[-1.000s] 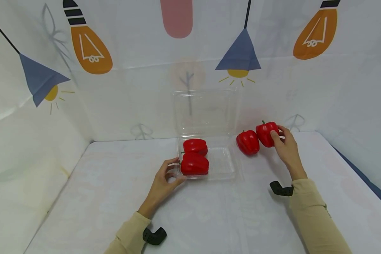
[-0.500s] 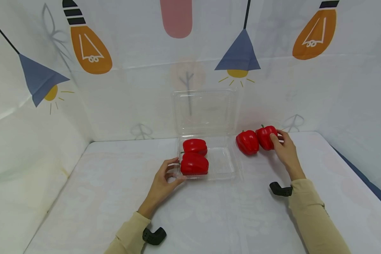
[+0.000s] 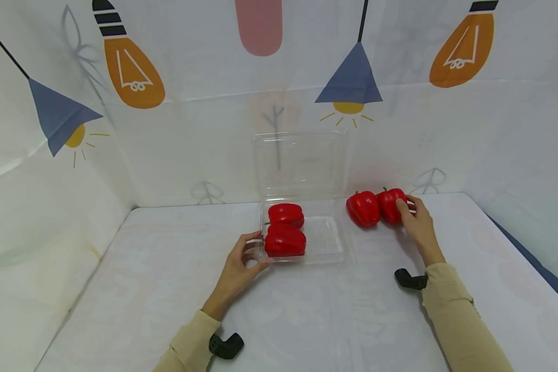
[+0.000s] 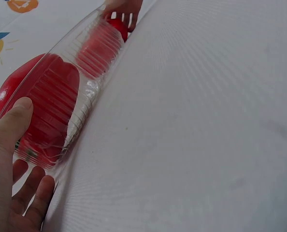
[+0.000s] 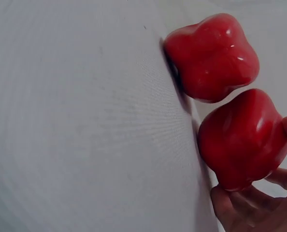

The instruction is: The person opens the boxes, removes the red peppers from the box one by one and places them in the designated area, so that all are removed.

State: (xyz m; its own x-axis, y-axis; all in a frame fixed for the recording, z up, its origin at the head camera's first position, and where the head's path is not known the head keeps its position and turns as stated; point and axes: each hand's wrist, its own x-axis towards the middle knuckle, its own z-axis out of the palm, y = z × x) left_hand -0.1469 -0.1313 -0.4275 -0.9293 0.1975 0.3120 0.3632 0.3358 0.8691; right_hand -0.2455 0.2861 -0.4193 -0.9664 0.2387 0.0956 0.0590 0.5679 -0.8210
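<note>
A clear plastic box point(image 3: 325, 237) stands with its lid raised, holding two red peppers point(image 3: 285, 240) one in front of the other on its left side. The left hand point(image 3: 236, 271) grips the box's near left corner; the left wrist view shows the thumb on the rim and fingers below. Right of the box, a red pepper point(image 3: 363, 209) rests on the table. Beside it, another red pepper point(image 5: 245, 140) is held at its right side between the thumb and fingers of the right hand point(image 3: 418, 225). In the right wrist view this pepper sits at the table surface.
The white-covered table point(image 3: 167, 289) extends in front and to both sides. Behind it hangs a white cloth point(image 3: 204, 134) printed with lamps and bulbs, and the raised lid point(image 3: 302, 165) stands before that cloth. Black wrist mounts point(image 3: 226, 345) are on both arms.
The right hand has lowered its pepper to the table surface, right next to the other loose pepper. The left hand and the box have not moved.
</note>
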